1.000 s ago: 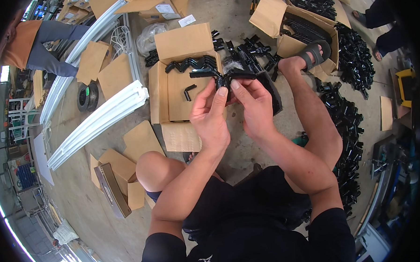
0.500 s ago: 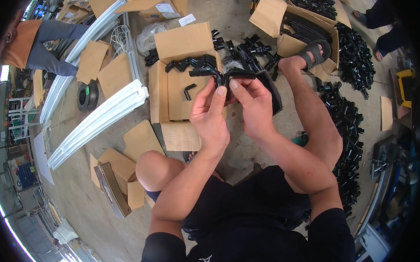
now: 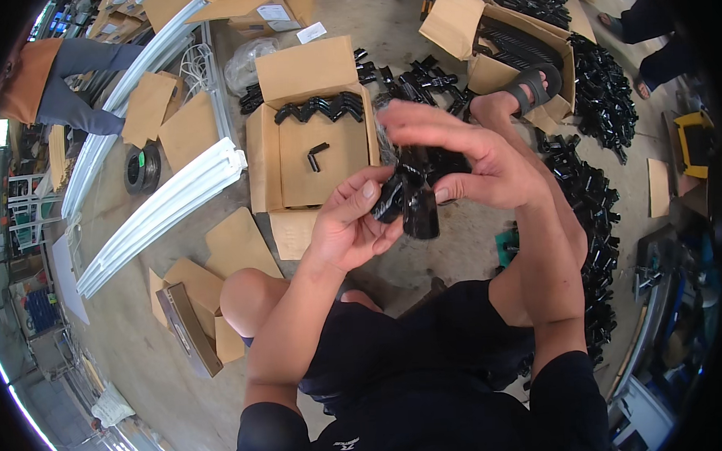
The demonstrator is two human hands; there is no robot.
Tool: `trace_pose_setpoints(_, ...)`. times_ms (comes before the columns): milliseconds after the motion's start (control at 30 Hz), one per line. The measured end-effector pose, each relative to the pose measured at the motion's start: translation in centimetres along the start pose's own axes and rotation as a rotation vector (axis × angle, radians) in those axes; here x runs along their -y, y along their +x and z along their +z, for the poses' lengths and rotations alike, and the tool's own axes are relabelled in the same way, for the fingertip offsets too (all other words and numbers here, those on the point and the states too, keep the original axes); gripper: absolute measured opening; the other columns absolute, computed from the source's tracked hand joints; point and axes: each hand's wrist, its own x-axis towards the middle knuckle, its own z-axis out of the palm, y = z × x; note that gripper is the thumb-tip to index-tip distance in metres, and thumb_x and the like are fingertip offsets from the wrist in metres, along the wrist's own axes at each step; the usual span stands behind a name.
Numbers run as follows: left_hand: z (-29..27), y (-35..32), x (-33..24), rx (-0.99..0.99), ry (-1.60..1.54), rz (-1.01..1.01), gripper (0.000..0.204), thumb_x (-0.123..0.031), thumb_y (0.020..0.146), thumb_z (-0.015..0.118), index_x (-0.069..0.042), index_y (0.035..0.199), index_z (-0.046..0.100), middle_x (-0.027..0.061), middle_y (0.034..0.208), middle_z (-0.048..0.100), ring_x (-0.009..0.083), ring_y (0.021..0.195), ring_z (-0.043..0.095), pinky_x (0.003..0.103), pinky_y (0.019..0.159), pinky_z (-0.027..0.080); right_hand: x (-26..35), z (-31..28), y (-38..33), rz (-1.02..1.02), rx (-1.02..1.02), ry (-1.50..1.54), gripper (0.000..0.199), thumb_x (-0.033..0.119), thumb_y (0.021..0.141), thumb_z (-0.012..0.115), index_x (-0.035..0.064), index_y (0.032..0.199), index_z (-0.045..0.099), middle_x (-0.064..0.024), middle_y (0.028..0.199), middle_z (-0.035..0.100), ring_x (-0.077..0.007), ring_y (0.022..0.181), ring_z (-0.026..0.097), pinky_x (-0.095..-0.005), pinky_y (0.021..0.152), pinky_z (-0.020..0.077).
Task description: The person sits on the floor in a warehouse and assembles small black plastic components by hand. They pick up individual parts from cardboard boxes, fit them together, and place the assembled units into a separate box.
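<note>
My left hand (image 3: 356,214) is closed on a glossy black pipe joint (image 3: 419,211) with curved, shell-like arms, held above the floor in front of my knees. Over it reaches my right hand (image 3: 479,152), its fingers stretched out and slightly blurred, the thumb against or very near the joint's right side. Dark shapes between the right fingers and thumb are hard to separate. Beyond the left hand stands an open cardboard box (image 3: 272,177). Along its far wall lies a row of black angled joints (image 3: 320,108), and a single small angled joint (image 3: 317,156) rests on its bottom.
Heaps of black joints (image 3: 590,207) cover the floor to the right. Another open box (image 3: 457,16) stands at far right. White rails (image 3: 163,218), a black wire coil (image 3: 142,169) and cardboard pieces (image 3: 237,239) lie left. Two other people stand at the far left and right edges.
Both hands have come nearer to me, and the black joint has turned, one end now pointing toward me. My right fingers have left their pinch and stretched out above it.
</note>
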Motion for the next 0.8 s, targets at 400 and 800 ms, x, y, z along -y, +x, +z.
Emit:
trace_pose_setpoints(400,1.2,0.6,1.6,-0.218,0.557,0.314,0.029,-0.020,0.105,0.062,0.000,0.127,0.063,0.0111,0.114,0.070,0.0254,0.104,0.069,0.036,0.090,0.057,-0.6,2.7,-0.1,0.196,-0.237,-0.178,0.037,0.011,0.089,0.077,-0.0004,0.123,0.067,-0.0115,0.101,0.066,-0.0231,0.091,0.065,-0.0338,0.081,0.0521)
trace_pose_setpoints(800,-0.4,0.6,-0.2,-0.344,0.778,0.278,0.029,0.001,0.094,0.073,0.002,0.123,0.066,0.0091,0.115,0.073,0.0137,0.103,0.067,0.029,0.093,0.054,-0.7,4.4,0.1,0.177,-0.312,-0.263,0.047,0.006,0.088,0.077,0.0020,0.134,0.063,-0.0164,0.107,0.070,-0.0313,0.092,0.068,-0.0373,0.083,0.0549)
